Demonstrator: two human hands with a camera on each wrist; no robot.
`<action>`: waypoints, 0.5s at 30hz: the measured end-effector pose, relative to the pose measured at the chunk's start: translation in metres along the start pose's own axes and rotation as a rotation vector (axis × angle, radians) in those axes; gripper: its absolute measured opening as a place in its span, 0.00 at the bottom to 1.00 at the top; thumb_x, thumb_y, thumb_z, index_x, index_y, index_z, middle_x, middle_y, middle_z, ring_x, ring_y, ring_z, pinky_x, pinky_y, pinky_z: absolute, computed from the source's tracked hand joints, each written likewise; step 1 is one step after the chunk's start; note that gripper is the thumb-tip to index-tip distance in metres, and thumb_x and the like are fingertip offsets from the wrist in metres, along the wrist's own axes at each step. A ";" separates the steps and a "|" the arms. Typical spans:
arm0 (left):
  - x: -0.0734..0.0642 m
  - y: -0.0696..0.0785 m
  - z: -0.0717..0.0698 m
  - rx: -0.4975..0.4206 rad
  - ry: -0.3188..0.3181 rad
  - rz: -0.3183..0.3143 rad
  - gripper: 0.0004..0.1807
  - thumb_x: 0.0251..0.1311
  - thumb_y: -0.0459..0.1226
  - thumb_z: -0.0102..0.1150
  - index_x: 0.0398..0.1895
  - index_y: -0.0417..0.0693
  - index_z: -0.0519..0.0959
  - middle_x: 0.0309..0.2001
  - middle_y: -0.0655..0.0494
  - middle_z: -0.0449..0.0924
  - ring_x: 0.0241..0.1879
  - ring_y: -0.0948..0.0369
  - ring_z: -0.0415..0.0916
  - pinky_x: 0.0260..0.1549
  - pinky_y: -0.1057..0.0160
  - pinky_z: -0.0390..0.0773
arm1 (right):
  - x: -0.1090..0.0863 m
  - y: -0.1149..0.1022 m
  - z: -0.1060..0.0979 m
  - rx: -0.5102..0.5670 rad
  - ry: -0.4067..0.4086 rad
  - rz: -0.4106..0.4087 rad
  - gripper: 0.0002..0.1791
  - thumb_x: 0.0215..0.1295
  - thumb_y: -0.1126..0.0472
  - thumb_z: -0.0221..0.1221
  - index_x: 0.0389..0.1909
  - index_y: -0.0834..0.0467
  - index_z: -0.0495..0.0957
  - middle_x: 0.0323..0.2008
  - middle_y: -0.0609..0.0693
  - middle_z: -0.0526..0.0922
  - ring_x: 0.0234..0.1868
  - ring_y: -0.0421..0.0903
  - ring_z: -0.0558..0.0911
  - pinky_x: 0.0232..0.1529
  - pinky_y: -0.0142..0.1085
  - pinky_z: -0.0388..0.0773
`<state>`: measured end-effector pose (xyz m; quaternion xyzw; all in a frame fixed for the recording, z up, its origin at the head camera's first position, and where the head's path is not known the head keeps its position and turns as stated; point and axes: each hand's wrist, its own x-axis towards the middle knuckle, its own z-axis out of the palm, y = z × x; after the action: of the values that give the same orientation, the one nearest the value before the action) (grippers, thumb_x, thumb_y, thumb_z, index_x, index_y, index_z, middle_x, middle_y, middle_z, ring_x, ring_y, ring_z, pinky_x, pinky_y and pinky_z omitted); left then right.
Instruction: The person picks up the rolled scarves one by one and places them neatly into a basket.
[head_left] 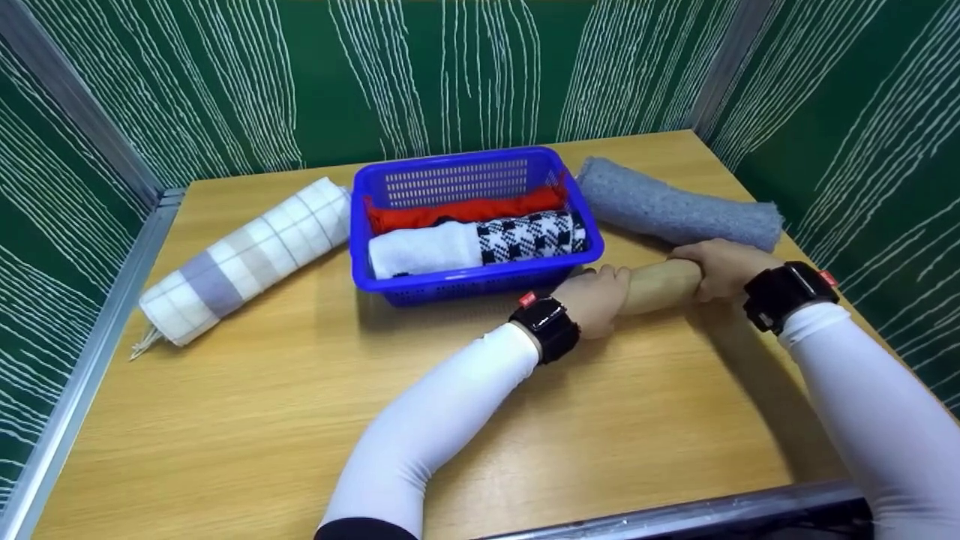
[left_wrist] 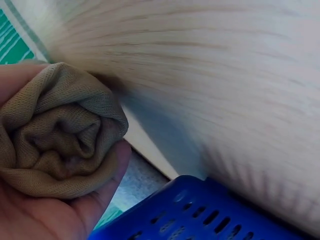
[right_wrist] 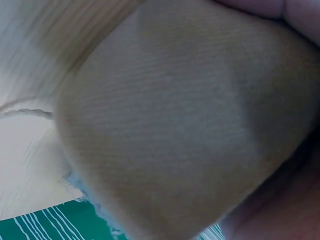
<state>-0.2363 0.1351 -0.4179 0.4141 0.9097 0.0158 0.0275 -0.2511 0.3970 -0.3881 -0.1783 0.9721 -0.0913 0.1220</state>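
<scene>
A rolled-up tan cloth [head_left: 660, 286] lies between my two hands, just in front of the blue basket's right corner. My left hand [head_left: 596, 300] grips its left end; in the left wrist view, the cloth's coiled end [left_wrist: 60, 135] shows with fingers and thumb curled round it. At the other end, my right hand [head_left: 724, 268] holds the roll, beside a grey rolled-up scarf [head_left: 675, 202]. The right wrist view is mostly filled by the tan cloth's ribbed fabric [right_wrist: 185, 120], with finger parts at the right edges.
The blue plastic basket [head_left: 450, 160] holds a red roll [head_left: 472, 210] behind a black-and-white patterned roll [head_left: 525, 238]. A white checked scarf roll [head_left: 251, 262] with tassels lies left of it. Green walls with white streaks [head_left: 487, 75] enclose the wooden table [head_left: 285, 420].
</scene>
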 end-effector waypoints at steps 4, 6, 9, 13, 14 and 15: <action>-0.002 0.003 -0.005 -0.020 -0.016 -0.032 0.37 0.68 0.45 0.69 0.74 0.42 0.67 0.63 0.49 0.79 0.57 0.53 0.83 0.60 0.58 0.84 | 0.000 -0.003 -0.006 0.010 -0.007 0.003 0.32 0.46 0.71 0.76 0.57 0.57 0.85 0.49 0.62 0.88 0.51 0.61 0.84 0.51 0.61 0.82; -0.003 0.004 -0.008 -0.025 -0.023 -0.043 0.37 0.68 0.46 0.70 0.75 0.43 0.66 0.64 0.50 0.79 0.58 0.53 0.82 0.61 0.58 0.83 | 0.000 -0.004 -0.009 0.012 -0.009 0.005 0.32 0.46 0.71 0.76 0.57 0.56 0.85 0.50 0.61 0.87 0.50 0.60 0.83 0.51 0.59 0.82; -0.006 0.006 -0.011 -0.028 -0.034 -0.043 0.38 0.69 0.46 0.69 0.76 0.43 0.65 0.64 0.50 0.78 0.59 0.54 0.82 0.62 0.58 0.83 | -0.001 -0.005 -0.011 0.015 -0.004 -0.008 0.32 0.46 0.72 0.76 0.57 0.57 0.85 0.50 0.60 0.88 0.50 0.59 0.83 0.51 0.57 0.81; -0.010 0.006 -0.013 -0.024 -0.042 -0.039 0.40 0.68 0.47 0.70 0.77 0.42 0.64 0.64 0.50 0.78 0.59 0.54 0.81 0.62 0.59 0.83 | -0.002 -0.007 -0.013 0.018 0.006 -0.029 0.32 0.46 0.70 0.77 0.57 0.57 0.85 0.51 0.60 0.88 0.52 0.61 0.84 0.54 0.58 0.81; -0.011 0.007 -0.014 -0.019 -0.042 -0.041 0.40 0.68 0.47 0.70 0.77 0.42 0.64 0.64 0.50 0.78 0.58 0.54 0.81 0.62 0.59 0.83 | -0.002 -0.007 -0.013 0.018 0.009 -0.033 0.32 0.46 0.70 0.77 0.57 0.57 0.85 0.51 0.60 0.88 0.52 0.61 0.84 0.54 0.58 0.81; -0.011 0.007 -0.015 -0.020 -0.040 -0.044 0.40 0.68 0.47 0.70 0.76 0.42 0.64 0.64 0.50 0.78 0.58 0.54 0.81 0.61 0.59 0.83 | -0.003 -0.008 -0.013 0.016 0.013 -0.040 0.31 0.47 0.69 0.78 0.57 0.57 0.85 0.51 0.60 0.88 0.52 0.61 0.85 0.54 0.59 0.81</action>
<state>-0.2246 0.1311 -0.4026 0.3939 0.9177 0.0158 0.0501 -0.2498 0.3927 -0.3730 -0.1963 0.9684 -0.1025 0.1151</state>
